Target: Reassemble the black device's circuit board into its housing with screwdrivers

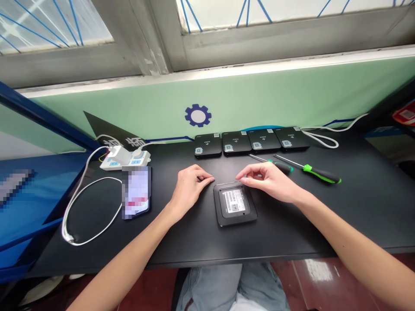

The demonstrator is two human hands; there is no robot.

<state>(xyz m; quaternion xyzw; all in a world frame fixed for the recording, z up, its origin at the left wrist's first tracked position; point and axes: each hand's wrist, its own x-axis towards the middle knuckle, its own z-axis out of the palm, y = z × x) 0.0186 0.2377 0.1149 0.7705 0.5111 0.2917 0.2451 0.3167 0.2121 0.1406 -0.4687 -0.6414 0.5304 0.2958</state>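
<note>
A small black square device lies on the black table with its labelled underside up. My left hand rests on the table just left of the device, its fingers curled together and pointing at the device's upper left corner. My right hand hovers at the device's upper right edge, fingers bent in a pinch; nothing I can make out shows between them.
Several identical black devices stand in a row at the back. Two green-handled screwdrivers lie behind my right hand. A phone, a white power strip and a looped white cable are at left.
</note>
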